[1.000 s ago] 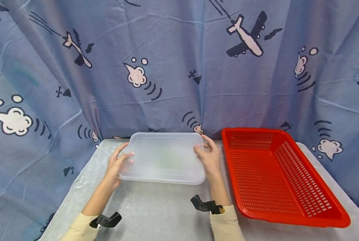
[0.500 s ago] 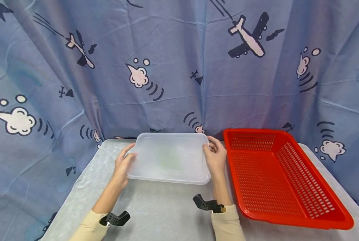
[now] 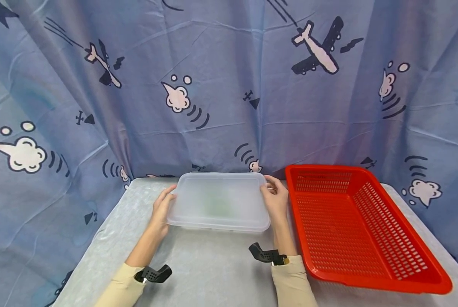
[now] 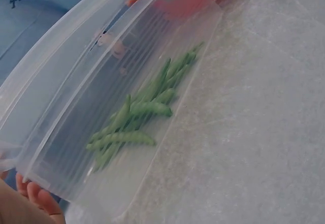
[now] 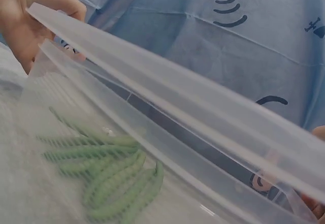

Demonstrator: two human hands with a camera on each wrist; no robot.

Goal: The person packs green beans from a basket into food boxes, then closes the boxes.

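Note:
A translucent plastic lid (image 3: pixel 221 200) lies between my two hands over a clear plastic box (image 4: pixel 109 107). My left hand (image 3: pixel 162 211) grips the lid's left edge, and my right hand (image 3: pixel 275 200) pinches its right edge. In the right wrist view a gap shows between the lid (image 5: pixel 177 89) and the box's rim (image 5: pixel 132 120). Several green bean pods (image 5: pixel 111 173) lie inside the box, seen through its wall. From the head view they are only a faint green patch under the lid. Some fingertips are hidden behind the lid's rim.
An empty red plastic basket (image 3: pixel 328 226) with slotted walls stands right of my right hand. Pale cloth covers the table (image 3: pixel 213 268). Behind it hangs a blue curtain (image 3: pixel 221 85) printed with planes and clouds.
Both hands and the lid have shifted right in the head view, partly because the view itself moved. The lid's front edge has risen slightly in the picture, and it looks flatter.

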